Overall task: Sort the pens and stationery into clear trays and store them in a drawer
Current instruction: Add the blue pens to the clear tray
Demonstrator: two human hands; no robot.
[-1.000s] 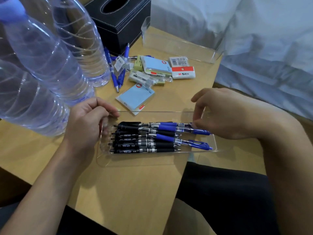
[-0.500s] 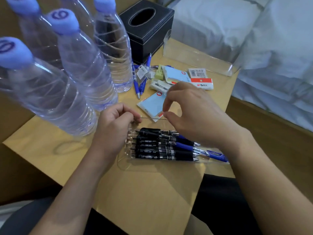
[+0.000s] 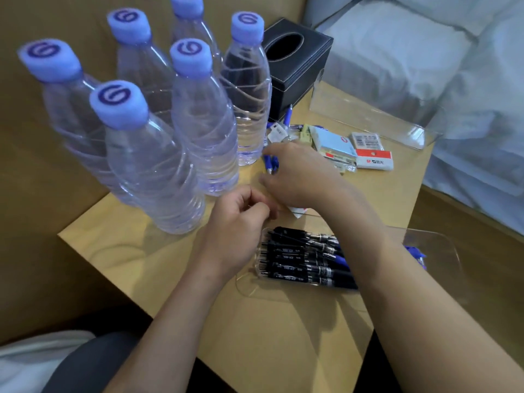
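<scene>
A clear tray (image 3: 442, 245) at the table's near edge holds several black and blue pens (image 3: 300, 258) lying side by side. My left hand (image 3: 235, 231) grips the tray's left end, fingers curled on its rim. My right hand (image 3: 300, 174) has crossed over the tray and hovers with fingers apart over loose blue pens (image 3: 270, 163) lying by the bottles. Erasers (image 3: 374, 160), a light blue sticky-note pad (image 3: 334, 143) and small packets lie just right of that hand. A second clear tray (image 3: 368, 120) stands empty at the table's far right edge.
Several water bottles (image 3: 198, 131) with blue caps crowd the table's left half, close to the loose pens. A black tissue box (image 3: 297, 66) stands behind them. A bed with white bedding (image 3: 453, 80) lies to the right of the wooden table (image 3: 269, 336).
My right hand left the tray's right end and travelled up and left across it to the loose blue pens. My left hand stayed on the tray. The camera tilted up.
</scene>
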